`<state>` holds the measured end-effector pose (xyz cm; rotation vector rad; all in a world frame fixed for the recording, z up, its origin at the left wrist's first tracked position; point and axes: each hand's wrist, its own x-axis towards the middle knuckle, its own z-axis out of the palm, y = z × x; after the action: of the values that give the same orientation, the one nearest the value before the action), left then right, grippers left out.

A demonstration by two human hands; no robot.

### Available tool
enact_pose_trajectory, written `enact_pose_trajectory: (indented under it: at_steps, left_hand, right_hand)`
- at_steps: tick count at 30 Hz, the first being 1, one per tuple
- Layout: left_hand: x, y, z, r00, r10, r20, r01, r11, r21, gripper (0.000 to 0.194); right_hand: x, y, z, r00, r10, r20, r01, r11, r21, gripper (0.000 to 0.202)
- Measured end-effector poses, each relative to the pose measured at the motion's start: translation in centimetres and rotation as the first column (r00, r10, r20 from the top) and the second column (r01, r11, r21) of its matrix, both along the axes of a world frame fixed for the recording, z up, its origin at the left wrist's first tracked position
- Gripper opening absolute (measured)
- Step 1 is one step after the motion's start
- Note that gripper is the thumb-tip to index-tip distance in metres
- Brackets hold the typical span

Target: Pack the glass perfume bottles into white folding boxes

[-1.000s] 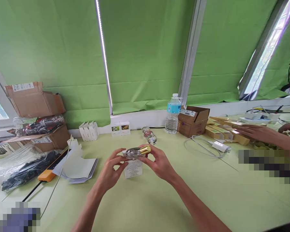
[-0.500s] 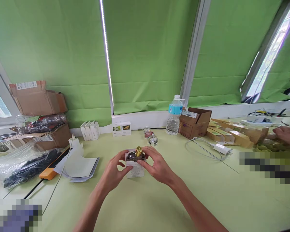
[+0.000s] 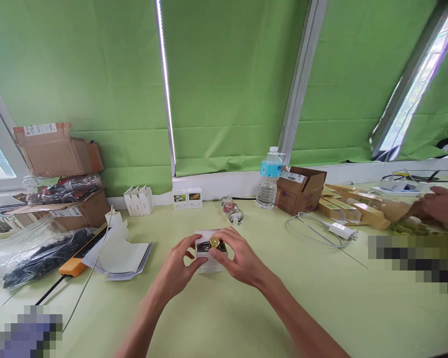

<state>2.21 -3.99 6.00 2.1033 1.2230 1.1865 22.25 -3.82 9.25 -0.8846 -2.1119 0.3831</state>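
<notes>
A small white box (image 3: 210,269) stands upright on the table straight in front of me, its top open. Inside its opening sits a dark glass perfume bottle (image 3: 202,246) with a gold cap (image 3: 214,242) poking up; the bottle's lower part is hidden by the box. My left hand (image 3: 178,262) grips the box's left side between thumb and fingers. My right hand (image 3: 242,257) pinches around the gold top, thumb in front and fingers behind, near the box's right edge. Several glass bottles (image 3: 232,211) lie in a row just beyond.
Two small printed boxes (image 3: 187,198) and some white cartons (image 3: 139,201) stand by the wall. A water bottle (image 3: 266,181) is beside a brown carton (image 3: 300,191). Papers (image 3: 125,258) and a power strip (image 3: 73,267) lie left; a white charger (image 3: 342,230) and another person's hand (image 3: 442,206) are right.
The perfume bottle has sunk deeper into the white box, its gold cap now lower. My right hand has shifted left onto the cap. The other person's hand at right has moved inward.
</notes>
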Motion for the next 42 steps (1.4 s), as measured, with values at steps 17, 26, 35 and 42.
enact_pose_trajectory:
  at_steps: [17,26,35,42]
  left_hand:
    - [0.38,-0.22,-0.04,0.999,0.009,-0.039,-0.009,1.0,0.008,0.042]
    - [0.45,-0.46,0.12,0.998,0.007,-0.058,-0.007,1.0,-0.01,0.041]
    - [0.46,0.0,-0.28,1.0,0.007,-0.03,-0.007,1.0,-0.005,0.039]
    - [0.63,-0.28,0.09,1.0,0.004,0.009,-0.004,1.0,-0.017,0.041]
  right_hand:
    - [-0.91,-0.12,-0.47,0.994,-0.084,0.068,0.079,0.994,0.07,0.038]
    - [-0.75,0.36,-0.68,0.998,-0.07,0.005,0.07,0.997,0.01,0.032]
    - [-1.04,0.0,-0.77,0.993,-0.098,0.062,0.094,0.993,0.067,0.032]
    - [-0.34,0.03,-0.24,0.987,-0.046,-0.151,0.054,0.997,0.046,0.025]
